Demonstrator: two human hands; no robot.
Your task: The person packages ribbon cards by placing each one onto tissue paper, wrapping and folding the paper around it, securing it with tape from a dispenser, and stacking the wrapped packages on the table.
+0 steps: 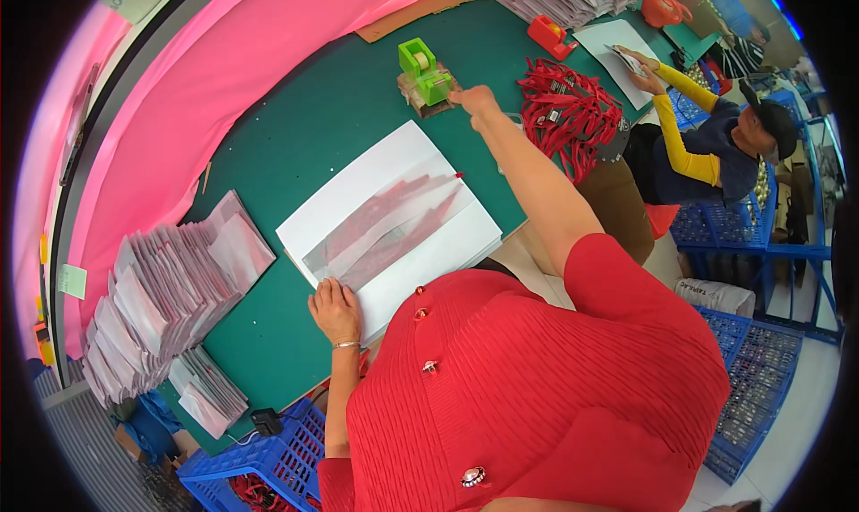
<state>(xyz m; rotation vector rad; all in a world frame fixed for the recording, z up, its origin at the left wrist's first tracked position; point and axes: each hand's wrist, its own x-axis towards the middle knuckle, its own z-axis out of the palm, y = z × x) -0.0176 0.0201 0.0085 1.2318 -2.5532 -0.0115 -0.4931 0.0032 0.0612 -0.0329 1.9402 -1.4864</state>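
Green counter (295,154) near its front edge carries a thin, floppy packet (389,226) of red items under white paper, best gripped by its edges. Left hand (335,308) presses flat on its corner; right hand (472,99) pinches at the green tape dispenser (422,69). Blue crates (268,458) hold red bits.

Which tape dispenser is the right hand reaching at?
The green plastic tape dispenser; right hand is beside it. The red tape dispenser sits farther away.

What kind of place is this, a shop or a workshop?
Most likely a small packing workshop: stacks of wrapped flat packets on a green worktable, a tape dispenser, and blue crates alongside.
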